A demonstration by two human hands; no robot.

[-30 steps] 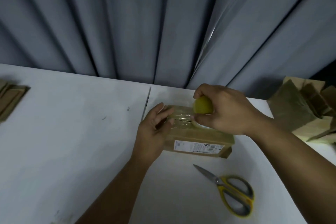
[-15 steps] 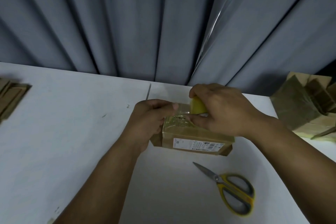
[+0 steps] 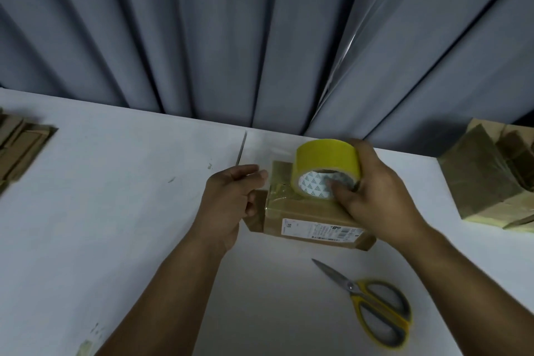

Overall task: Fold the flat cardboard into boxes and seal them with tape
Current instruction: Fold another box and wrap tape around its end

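Note:
A small brown cardboard box [image 3: 303, 211] with a white label on its near side stands on the white table [image 3: 115, 211]. Clear tape shines across its left top. My right hand [image 3: 372, 196] grips a yellow tape roll [image 3: 326, 165], fingers in its core, tilted up over the box's top. My left hand [image 3: 231, 199] is at the box's left end, fingers curled against the side flap there; whether it pinches the flap or a tape end I cannot tell.
Yellow-handled scissors [image 3: 372, 309] lie shut on the table in front of the box. Flat cardboard pieces [image 3: 20, 147] are stacked at the left edge. Several folded, taped boxes [image 3: 491, 176] stand at the far right. A grey curtain [image 3: 260, 37] hangs behind the table.
My right hand has tipped the tape roll up and drawn it right, so its core now faces me. My left hand slid from the box's top down to its left end.

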